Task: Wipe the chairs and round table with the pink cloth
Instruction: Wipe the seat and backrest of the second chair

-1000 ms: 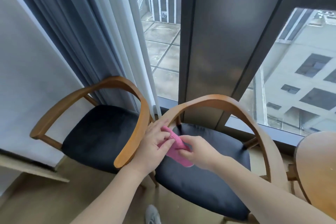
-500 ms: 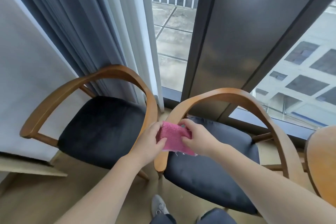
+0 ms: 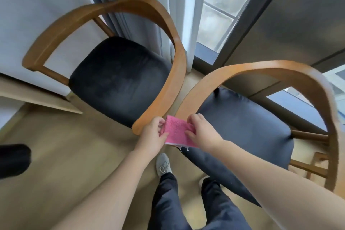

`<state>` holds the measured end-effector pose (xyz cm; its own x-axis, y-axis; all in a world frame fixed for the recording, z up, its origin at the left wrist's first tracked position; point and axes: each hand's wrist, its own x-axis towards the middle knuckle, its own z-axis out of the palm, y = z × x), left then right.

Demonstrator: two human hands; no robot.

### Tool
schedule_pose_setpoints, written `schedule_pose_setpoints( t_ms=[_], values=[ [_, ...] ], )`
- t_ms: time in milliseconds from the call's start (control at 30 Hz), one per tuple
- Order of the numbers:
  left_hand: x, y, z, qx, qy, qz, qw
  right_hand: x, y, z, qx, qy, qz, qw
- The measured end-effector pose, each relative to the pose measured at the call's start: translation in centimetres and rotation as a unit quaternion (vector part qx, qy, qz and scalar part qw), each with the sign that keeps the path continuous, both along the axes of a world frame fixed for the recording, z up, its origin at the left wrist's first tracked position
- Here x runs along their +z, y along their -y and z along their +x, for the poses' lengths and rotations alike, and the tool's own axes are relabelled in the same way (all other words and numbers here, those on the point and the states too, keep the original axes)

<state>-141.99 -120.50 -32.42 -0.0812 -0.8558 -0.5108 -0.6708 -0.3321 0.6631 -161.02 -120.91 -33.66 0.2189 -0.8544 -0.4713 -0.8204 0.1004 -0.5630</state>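
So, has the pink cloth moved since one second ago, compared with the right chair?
Yes. The pink terry cloth was over the right chair's dark seat; now it sits toward the person, at the front tip of that chair's wooden armrest, held by both hands.

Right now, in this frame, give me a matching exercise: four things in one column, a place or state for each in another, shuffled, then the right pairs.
Things:
1. pink cloth
2. left chair
3. right chair
4. shoe

Places or states:
A. on the floor, below the hands
B. stands by the curtain
C. held between left hand and right hand
D. stands by the window frame

Pairs: 1-C, 2-B, 3-D, 4-A
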Motion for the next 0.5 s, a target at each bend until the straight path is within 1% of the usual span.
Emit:
schedule_pose_setpoints(
  t_ms=[133, 167, 233, 333, 433, 500],
  values=[
    [-1.8, -0.3, 0.2, 0.035, 0.021, -0.003, 0.999, -2.4, 0.8, 0.0, 0.058, -0.033, 0.006, 0.998],
    [-2.0, -0.4, 0.4, 0.04, 0.03, -0.008, 0.999, -2.9, 1.0, -0.2, 0.08, -0.048, -0.009, 0.996],
    [-1.9, -0.6, 0.7, 0.042, 0.043, -0.022, 0.998, -3.4, 1.2, -0.4, 0.14, -0.068, -0.084, 0.984],
    [-1.6, -0.7, 1.3, 0.037, 0.053, -0.054, 0.996, -4.4, 1.6, -0.8, 0.264, -0.051, -0.221, 0.937],
    [-1.7, -0.7, 1.8, 0.038, 0.06, -0.093, 0.993, -5.3, 1.8, 0.0, 0.372, 0.008, -0.292, 0.881],
    [-1.9, -0.7, 1.9, 0.039, 0.064, -0.11, 0.991, -6.4, 1.8, 0.9, 0.403, 0.045, -0.327, 0.854]
  ],
)
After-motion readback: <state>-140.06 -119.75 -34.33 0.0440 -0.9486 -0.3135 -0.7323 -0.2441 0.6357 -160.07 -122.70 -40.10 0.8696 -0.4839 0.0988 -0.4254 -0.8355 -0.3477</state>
